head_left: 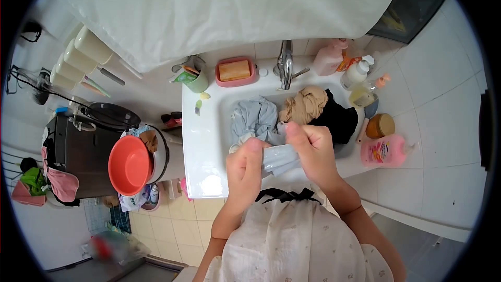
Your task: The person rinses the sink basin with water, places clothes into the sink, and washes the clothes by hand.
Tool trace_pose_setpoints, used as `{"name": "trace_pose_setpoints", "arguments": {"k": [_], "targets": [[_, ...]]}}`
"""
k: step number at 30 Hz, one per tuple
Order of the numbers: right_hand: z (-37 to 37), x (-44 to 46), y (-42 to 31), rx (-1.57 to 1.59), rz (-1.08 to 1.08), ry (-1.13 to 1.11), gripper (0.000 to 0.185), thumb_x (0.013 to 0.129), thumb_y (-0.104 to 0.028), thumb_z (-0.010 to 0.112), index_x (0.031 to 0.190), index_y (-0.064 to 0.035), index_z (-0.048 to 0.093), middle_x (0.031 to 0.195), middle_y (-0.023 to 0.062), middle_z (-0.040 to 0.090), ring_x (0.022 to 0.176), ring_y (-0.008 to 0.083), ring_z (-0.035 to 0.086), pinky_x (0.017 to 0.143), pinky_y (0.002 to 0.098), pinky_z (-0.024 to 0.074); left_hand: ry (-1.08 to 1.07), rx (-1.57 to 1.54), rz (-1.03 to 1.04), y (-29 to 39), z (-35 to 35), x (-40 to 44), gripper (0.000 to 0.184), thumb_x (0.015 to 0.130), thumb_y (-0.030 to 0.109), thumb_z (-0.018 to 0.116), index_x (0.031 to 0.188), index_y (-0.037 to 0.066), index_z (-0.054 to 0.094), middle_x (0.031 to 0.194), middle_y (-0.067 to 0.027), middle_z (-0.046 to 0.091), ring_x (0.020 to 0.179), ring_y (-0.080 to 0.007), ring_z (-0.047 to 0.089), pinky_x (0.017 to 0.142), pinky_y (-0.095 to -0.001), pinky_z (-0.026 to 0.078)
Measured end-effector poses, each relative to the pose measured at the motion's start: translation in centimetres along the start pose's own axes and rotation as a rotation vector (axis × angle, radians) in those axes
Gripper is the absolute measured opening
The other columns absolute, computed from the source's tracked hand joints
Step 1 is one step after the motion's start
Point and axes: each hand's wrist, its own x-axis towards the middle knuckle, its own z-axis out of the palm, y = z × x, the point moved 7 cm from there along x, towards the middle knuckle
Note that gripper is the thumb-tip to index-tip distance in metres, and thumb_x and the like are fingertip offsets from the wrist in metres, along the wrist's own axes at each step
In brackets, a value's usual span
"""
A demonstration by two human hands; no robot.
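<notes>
Above the front of the white sink (pixel 202 149), a pale blue-grey piece of cloth (pixel 279 160) is stretched between my two hands. My left hand (pixel 243 169) is closed on its left end, thumb on top. The right end is pinched in my right hand (pixel 315 152). Behind my hands, a crumpled light blue garment (pixel 254 117) lies in the basin; whether it joins the held cloth I cannot tell. Beside it are a bunched beige cloth (pixel 308 103) and a black cloth (pixel 339 120). The chrome faucet (pixel 285 67) stands behind them.
Along the back rim are a green cup (pixel 197 82) and a pink soap dish (pixel 251 77) holding a soap bar (pixel 234 70). Several bottles line the right, including a pink bottle (pixel 383 151), near an amber jar (pixel 380 126). An orange-red basin (pixel 130 165) sits at left.
</notes>
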Motion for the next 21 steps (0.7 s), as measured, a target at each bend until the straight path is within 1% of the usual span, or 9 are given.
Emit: {"name": "trace_pose_setpoints", "arguments": {"k": [4,6,7,9,11,13,15,17,21], "targets": [[0.4,-0.7,-0.5,-0.035,-0.056,0.029,0.036,0.080,-0.017,0.056,0.051,-0.0012,0.041,0.045,-0.0049,0.035,0.042,0.0043,0.032,0.039,0.0235,0.0272,0.030,0.062,0.065,0.3,-0.2,0.1,0.034,0.091,0.018,0.039,0.062,0.002,0.045,0.056,0.0033,0.041,0.052,-0.0039,0.032,0.044,-0.0200,0.027],[2.9,-2.7,-3.5,-0.459,-0.639,-0.095,0.033,0.076,-0.012,0.059,0.049,-0.0035,0.042,0.043,0.0011,0.040,0.037,0.0131,0.040,0.037,0.0268,0.0304,0.099,-0.073,0.036,-0.5,0.2,0.0,0.034,0.090,0.018,0.039,0.060,0.002,0.039,0.055,0.0030,0.039,0.052,-0.0048,0.031,0.044,-0.0204,0.027],[3.1,-2.5,-3.2,-0.459,-0.637,-0.093,0.033,0.076,-0.012,0.059,0.049,-0.0035,0.042,0.043,0.0011,0.040,0.037,0.0131,0.040,0.037,0.0268,0.0304,0.092,-0.049,0.129,-0.3,0.8,-0.1,0.036,0.091,0.019,0.037,0.059,0.002,0.040,0.054,0.0026,0.038,0.050,-0.0052,0.032,0.043,-0.0212,0.027],[1.9,-1.7,-3.5,-0.516,-0.719,0.166,0.029,0.073,-0.009,0.060,0.049,-0.0063,0.043,0.044,0.0063,0.042,0.037,0.0207,0.042,0.036,0.0296,0.0319,0.103,0.063,0.166,-0.5,1.4,-0.8,0.040,0.091,0.021,0.035,0.057,0.002,0.040,0.050,0.0012,0.038,0.047,-0.0064,0.032,0.041,-0.0233,0.027],[1.6,-1.0,-3.1,-0.516,-0.654,0.180,0.028,0.073,-0.009,0.059,0.050,-0.0062,0.044,0.044,0.0054,0.041,0.035,0.0187,0.042,0.036,0.0295,0.0314,0.128,0.076,0.094,-0.2,1.2,-0.7,0.041,0.091,0.022,0.034,0.057,0.001,0.040,0.048,0.0004,0.038,0.046,-0.0071,0.033,0.040,-0.0246,0.027],[3.0,-2.5,-2.8,-0.636,-0.818,0.137,0.027,0.074,-0.009,0.059,0.052,-0.0053,0.044,0.043,0.0058,0.041,0.034,0.0189,0.041,0.035,0.0298,0.0312,0.151,0.093,0.022,-0.4,1.0,-0.4,0.042,0.091,0.023,0.034,0.056,0.001,0.041,0.047,-0.0004,0.038,0.044,-0.0077,0.033,0.039,-0.0259,0.027],[2.8,-2.2,-3.6,-0.609,-0.803,0.131,0.027,0.075,-0.009,0.057,0.052,-0.0043,0.044,0.044,0.0063,0.042,0.035,0.0193,0.042,0.035,0.0298,0.0321,0.131,0.008,-0.009,-0.8,1.0,-0.2,0.043,0.091,0.023,0.034,0.055,0.000,0.042,0.045,-0.0019,0.039,0.043,-0.0080,0.035,0.038,-0.0266,0.027],[1.0,0.0,-2.5,-0.521,-0.457,0.123,0.026,0.076,-0.009,0.057,0.052,-0.0034,0.046,0.046,0.0065,0.044,0.036,0.0195,0.044,0.037,0.0298,0.0339,0.122,0.033,-0.015,-0.9,1.2,-0.3,0.043,0.091,0.023,0.034,0.055,0.000,0.041,0.045,-0.0022,0.039,0.043,-0.0082,0.035,0.038,-0.0268,0.027],[2.6,-2.4,-3.1,-0.558,-0.735,0.175,0.031,0.080,-0.011,0.053,0.050,-0.0043,0.045,0.045,0.0077,0.043,0.037,0.0217,0.043,0.037,0.0310,0.0340,0.126,0.006,-0.048,-0.4,1.2,-0.3,0.042,0.091,0.023,0.036,0.056,0.000,0.039,0.047,-0.0028,0.039,0.045,-0.0087,0.035,0.039,-0.0273,0.028]]}}
